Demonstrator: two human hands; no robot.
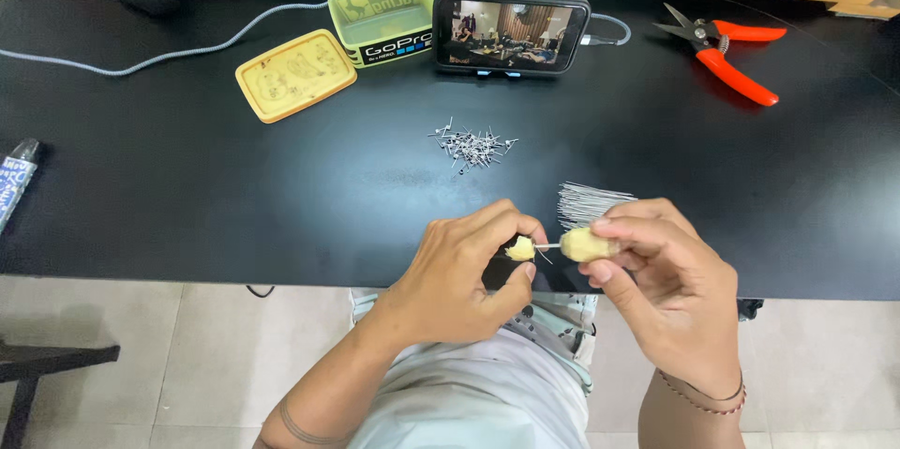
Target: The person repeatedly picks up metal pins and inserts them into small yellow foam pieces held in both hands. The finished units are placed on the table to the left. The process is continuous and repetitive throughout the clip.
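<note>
Both hands' fingers pinch yellow lumps (586,244); the open yellow-green box (382,20) looks empty.

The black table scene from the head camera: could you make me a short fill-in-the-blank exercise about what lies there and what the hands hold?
1. The cutters at the table's far right have handles coloured ____.
2. The left hand and right hand each pinch a small yellowish piece, joined by a thin ____.
3. The lid lies beside the green box, so the box is ____.
4. The phone stands behind a heap of small metal ____.

Missing words: red; wire; open; pins
</note>
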